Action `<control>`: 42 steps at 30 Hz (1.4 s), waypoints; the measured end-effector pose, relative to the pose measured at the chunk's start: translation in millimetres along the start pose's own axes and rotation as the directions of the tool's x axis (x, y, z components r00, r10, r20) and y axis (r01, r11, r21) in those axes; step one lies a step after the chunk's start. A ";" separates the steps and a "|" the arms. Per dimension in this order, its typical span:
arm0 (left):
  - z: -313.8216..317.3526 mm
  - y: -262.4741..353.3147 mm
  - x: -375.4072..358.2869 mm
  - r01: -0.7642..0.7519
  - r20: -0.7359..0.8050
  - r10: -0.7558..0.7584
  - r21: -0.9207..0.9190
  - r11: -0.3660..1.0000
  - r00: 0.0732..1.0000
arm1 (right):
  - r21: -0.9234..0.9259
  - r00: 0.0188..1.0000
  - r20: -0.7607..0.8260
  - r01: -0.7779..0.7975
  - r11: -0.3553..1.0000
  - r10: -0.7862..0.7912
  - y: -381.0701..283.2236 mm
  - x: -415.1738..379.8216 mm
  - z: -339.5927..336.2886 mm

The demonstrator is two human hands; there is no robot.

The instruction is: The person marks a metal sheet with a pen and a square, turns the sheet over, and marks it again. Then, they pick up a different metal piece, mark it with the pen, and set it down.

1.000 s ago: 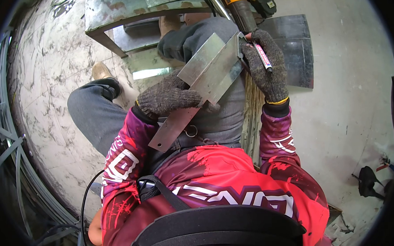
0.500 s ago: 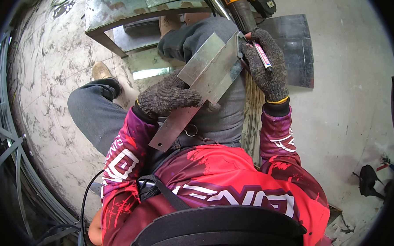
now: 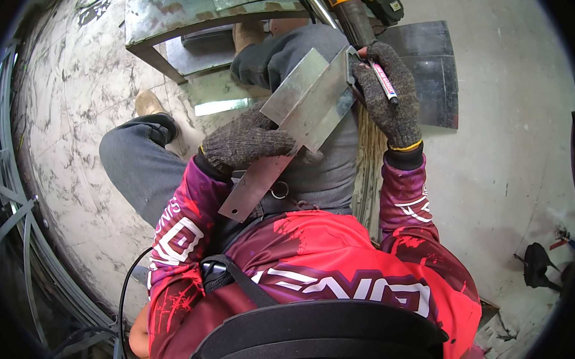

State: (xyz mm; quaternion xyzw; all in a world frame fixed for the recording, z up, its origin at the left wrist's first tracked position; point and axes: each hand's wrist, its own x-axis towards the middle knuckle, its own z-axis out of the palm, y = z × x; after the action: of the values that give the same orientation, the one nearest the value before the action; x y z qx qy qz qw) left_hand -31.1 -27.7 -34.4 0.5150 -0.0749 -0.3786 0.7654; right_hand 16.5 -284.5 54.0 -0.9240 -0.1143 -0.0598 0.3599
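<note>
My left hand, in a dark grey knitted glove, grips a bare sheet metal piece together with a flat steel strip that has a hole at its lower end. The strip lies slantwise against the sheet metal, above my thigh. My right hand, gloved alike, is closed with a white and pink marker held across it, dark end toward my wrist. Its fingertips are at the upper end of the metal, beside a dark edge piece. The fingers partly hide that contact.
A metal bench stands ahead, with sheet pieces on top. A curved metal sheet, a tape measure and a yellow-and-dark tool lie at the right. Long metal strips bundle along the left. Part of another person shows at lower left.
</note>
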 end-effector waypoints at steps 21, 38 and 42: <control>3.7 -0.9 -1.7 -0.045 -0.047 0.041 -0.084 0.995 0.998 | -0.004 0.999 0.009 -0.032 0.999 0.032 -0.1 -1.3 0.5; 1.3 6.8 -2.1 0.024 0.036 -0.023 -0.020 1.000 0.999 | -0.054 1.000 0.008 0.006 0.999 -0.006 4.7 -2.3 -0.4; 1.8 4.7 -2.0 0.013 0.023 -0.012 -0.059 0.998 1.000 | -0.036 1.000 0.010 -0.006 0.999 0.007 2.5 -1.9 -0.1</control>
State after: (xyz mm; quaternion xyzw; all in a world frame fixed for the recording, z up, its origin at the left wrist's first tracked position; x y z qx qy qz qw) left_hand -31.1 -26.8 -29.1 0.4883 -0.0693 -0.3914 0.7769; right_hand 15.2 -286.8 52.0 -0.9311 -0.1120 -0.0562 0.3427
